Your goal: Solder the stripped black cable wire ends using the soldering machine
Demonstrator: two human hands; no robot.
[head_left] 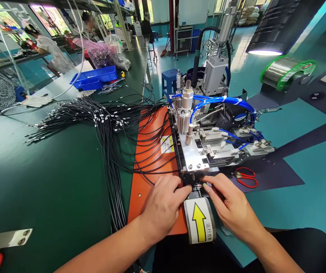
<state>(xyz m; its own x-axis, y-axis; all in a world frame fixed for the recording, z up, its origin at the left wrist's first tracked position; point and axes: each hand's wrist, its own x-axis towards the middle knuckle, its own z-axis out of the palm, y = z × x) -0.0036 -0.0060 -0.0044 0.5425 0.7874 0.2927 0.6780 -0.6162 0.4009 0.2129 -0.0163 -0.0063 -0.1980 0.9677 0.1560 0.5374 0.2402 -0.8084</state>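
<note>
My left hand [165,203] is closed on a black cable [145,177], its thumb pressed at the near end of the soldering machine [184,149]. Across from it, my right hand [232,204] brings thumb and index finger together at the thin wire ends [199,185] on the small black fixture [194,194]. The fingertips partly hide these ends. Just below the fixture is a curved white label plate [199,220] with a yellow arrow. More black cables run from the machine's left side over the orange board [157,161].
A big bundle of black cables [103,121] covers part of the green table [66,182]. Red-handled cutters [245,177] lie right of the machine. A solder spool [288,72] and a lamp [276,34] stand over the right side. A blue tray [96,77] sits farther back.
</note>
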